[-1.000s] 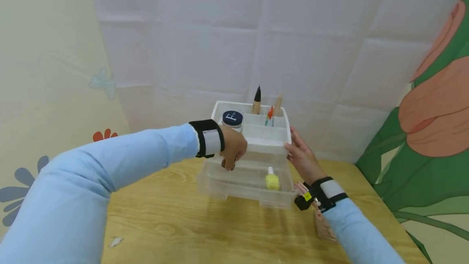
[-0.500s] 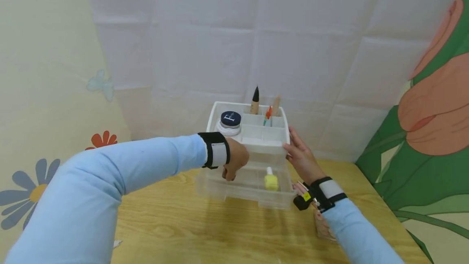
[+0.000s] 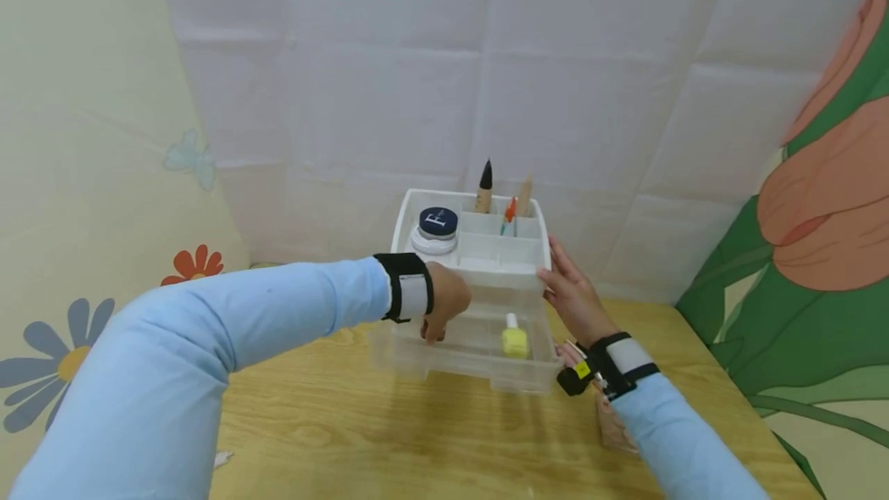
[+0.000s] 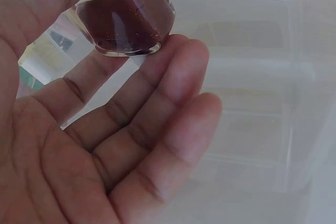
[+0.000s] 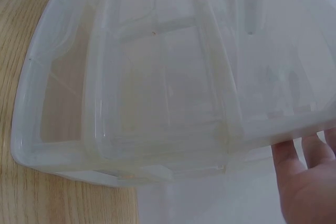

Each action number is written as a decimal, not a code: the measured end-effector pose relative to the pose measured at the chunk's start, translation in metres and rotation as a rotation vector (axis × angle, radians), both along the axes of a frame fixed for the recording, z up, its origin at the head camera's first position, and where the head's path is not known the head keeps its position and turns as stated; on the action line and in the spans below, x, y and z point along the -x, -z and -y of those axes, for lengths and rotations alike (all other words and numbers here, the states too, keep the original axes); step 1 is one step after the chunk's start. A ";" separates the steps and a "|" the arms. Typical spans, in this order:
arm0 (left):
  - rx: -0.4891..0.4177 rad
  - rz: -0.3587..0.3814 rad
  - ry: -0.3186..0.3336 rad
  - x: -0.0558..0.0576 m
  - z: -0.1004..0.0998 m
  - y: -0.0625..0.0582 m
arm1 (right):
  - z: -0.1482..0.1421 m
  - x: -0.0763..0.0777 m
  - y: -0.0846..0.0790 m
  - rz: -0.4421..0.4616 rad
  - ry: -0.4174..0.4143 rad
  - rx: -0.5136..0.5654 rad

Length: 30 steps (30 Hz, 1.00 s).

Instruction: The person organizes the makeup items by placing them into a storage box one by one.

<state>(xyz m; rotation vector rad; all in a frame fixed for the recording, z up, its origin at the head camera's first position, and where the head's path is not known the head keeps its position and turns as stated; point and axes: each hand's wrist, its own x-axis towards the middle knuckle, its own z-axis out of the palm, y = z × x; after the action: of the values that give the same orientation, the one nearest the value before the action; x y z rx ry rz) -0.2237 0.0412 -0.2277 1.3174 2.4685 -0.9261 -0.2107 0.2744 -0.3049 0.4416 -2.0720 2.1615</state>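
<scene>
My left hand (image 3: 447, 295) pinches a small glass nail polish bottle (image 4: 128, 17) of dark red polish, seen in the left wrist view. It is over the pulled-out clear drawer (image 3: 461, 370) of a white and clear plastic organizer (image 3: 510, 278). A yellow nail polish bottle (image 3: 515, 342) with a white cap lies toward the drawer's right side. My right hand (image 3: 579, 299) holds the organizer's right side, its thumb at the front corner and its fingers along the side wall. In the right wrist view the fingertips (image 5: 286, 153) touch that wall.
The organizer's top tray holds a jar with a dark blue lid (image 3: 438, 220), a black-tipped pen (image 3: 485, 187) and a few slim sticks. Pinkish items (image 3: 614, 427) stand on the wooden table (image 3: 333, 423) by the right forearm. A white scrap (image 3: 222, 458) lies at front left.
Early in this second my left hand shifted slightly right and down toward the drawer, uncovering more of the jar. It has barely moved since. My right hand keeps its place on the organizer.
</scene>
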 end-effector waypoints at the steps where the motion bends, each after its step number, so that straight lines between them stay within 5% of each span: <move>1: -0.002 0.003 0.003 0.000 0.000 -0.001 | 0.000 0.000 0.000 0.000 0.000 0.001; 7: -0.049 0.046 0.020 0.003 0.002 -0.007 | -0.002 0.002 0.001 0.004 0.005 -0.012; 13: -0.149 0.001 0.030 0.005 0.009 -0.020 | -0.005 0.003 0.001 -0.008 -0.013 -0.001; 22: -0.367 -0.007 0.017 -0.017 0.029 -0.052 | -0.010 0.004 0.001 -0.041 -0.035 0.018; 30: -0.508 -0.035 0.100 -0.035 0.046 -0.051 | -0.012 0.003 0.000 -0.022 -0.013 -0.006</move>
<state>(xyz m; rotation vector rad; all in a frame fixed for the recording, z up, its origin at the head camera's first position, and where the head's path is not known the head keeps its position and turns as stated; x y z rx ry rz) -0.1885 -0.0049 -0.1763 1.5884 2.8000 -0.3414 -0.2138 0.2867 -0.3052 0.4781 -2.0711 2.1478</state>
